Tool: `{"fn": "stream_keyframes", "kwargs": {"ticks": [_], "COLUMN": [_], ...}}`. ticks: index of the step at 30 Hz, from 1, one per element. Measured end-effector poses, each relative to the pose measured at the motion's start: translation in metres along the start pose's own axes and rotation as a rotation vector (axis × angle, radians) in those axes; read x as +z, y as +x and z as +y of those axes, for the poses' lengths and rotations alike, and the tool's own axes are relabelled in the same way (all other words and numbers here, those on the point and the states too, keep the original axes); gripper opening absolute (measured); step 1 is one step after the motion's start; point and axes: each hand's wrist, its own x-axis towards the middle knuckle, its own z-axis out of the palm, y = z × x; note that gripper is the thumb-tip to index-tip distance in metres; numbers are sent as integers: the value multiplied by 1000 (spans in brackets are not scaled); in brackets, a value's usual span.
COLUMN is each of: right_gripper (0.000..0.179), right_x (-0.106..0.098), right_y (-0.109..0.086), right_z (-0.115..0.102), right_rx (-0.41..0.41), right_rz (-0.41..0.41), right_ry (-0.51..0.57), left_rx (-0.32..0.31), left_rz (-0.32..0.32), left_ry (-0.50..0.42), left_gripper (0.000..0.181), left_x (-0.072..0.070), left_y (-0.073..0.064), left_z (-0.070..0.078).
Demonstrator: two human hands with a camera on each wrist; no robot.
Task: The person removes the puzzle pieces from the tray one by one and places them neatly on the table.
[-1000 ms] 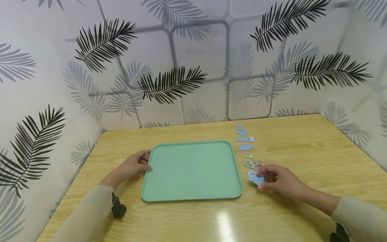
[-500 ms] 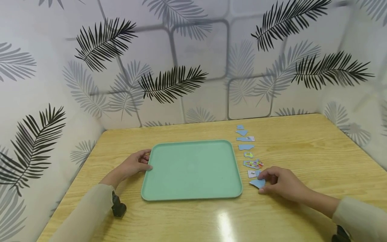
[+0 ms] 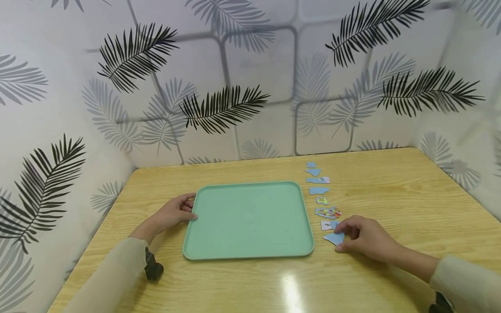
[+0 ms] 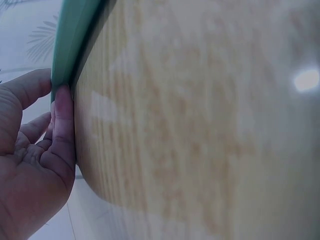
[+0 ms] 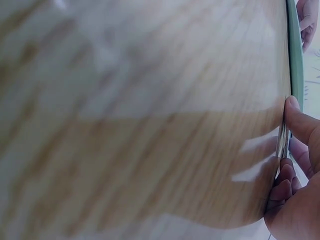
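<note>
In the head view, my left hand (image 3: 174,213) holds the left rim of a mint-green tray (image 3: 250,221). The left wrist view shows the thumb and fingertips at the tray's edge (image 4: 70,47). To the tray's right, my right hand (image 3: 365,237) pinches a light-blue puzzle piece (image 3: 334,238) between thumb and fingers, low over the wood. Just beyond it lies a white-and-blue puzzle piece (image 3: 328,225), its right end partly behind the fingers. Past that comes a multicoloured puzzle piece (image 3: 328,212).
Several more puzzle pieces run in a column toward the back, among them a small yellow-green one (image 3: 322,200) and a blue one (image 3: 318,190). The wooden table (image 3: 391,187) meets a leaf-patterned wall (image 3: 266,130). Black wrist cameras (image 3: 153,266) sit at the cuffs.
Since one second ago, the right hand has shifted slightly nearer with the blue piece, which now sits apart below the white-and-blue one. The left hand and tray have stayed put.
</note>
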Motion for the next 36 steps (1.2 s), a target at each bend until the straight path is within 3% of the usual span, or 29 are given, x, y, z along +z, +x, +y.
{"fn": "stream_keyframes", "kwargs": {"ticks": [23, 36], "right_gripper": [36, 39], "right_x": [0, -7], "right_y": [1, 6], "right_z": [2, -4], "right_rx": [6, 7], "right_rz": [-10, -44], "right_ry": [-32, 15], "left_rx": [1, 7], "left_rz": [1, -5], "left_ry": [1, -6], "left_gripper": [77, 79], "left_x": [0, -5], "left_y": [3, -1], "left_z": [0, 1]}}
